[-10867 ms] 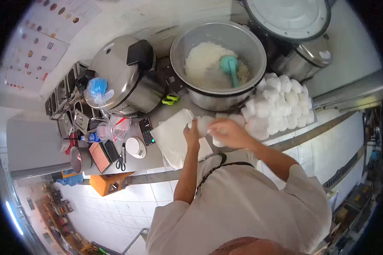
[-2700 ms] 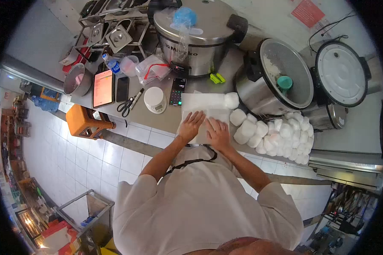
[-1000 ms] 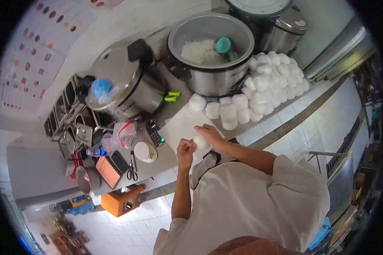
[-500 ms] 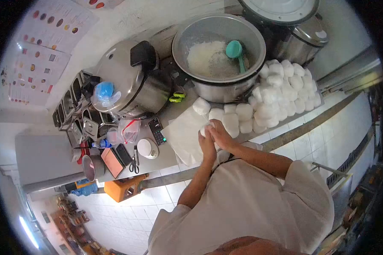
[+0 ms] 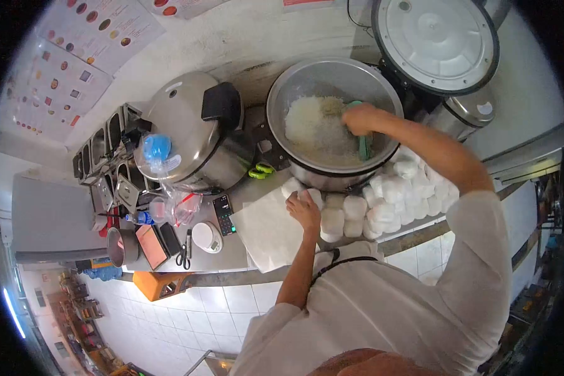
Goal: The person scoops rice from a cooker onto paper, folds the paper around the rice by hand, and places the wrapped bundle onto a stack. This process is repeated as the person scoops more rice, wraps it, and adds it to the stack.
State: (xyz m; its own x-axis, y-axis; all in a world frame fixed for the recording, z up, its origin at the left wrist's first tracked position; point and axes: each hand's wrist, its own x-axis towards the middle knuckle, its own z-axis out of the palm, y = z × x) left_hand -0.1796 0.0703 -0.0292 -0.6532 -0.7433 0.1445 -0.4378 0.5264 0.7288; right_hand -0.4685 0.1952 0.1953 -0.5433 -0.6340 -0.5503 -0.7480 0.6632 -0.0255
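Observation:
My right hand (image 5: 359, 119) is inside the large metal pot (image 5: 282, 147), closed on a teal scoop (image 5: 365, 148); the hand covers part of the scoop. Cooked white rice (image 5: 307, 119) lies in the pot, heaped toward its left side. On the counter in front of the pot, my left hand (image 5: 304, 213) curls its fingers on a small white bundle (image 5: 314, 198) at the left end of the pile. How much of that bundle it grips is partly hidden. Beneath and left of this hand are white sheets (image 5: 266, 229).
Many white bundles (image 5: 395, 191) are piled along the counter's right side. A lidded steel cooker (image 5: 188, 131) stands left of the pot. Nearby are a white kitchen scale (image 5: 207, 237), a calculator (image 5: 224, 214), scissors (image 5: 183, 258) and a lime-green object (image 5: 261, 171).
My hands have parted from a white bundle they held together. The right hand has reached up into the pot to the scoop, while the left stays by the bundles. The view has shifted.

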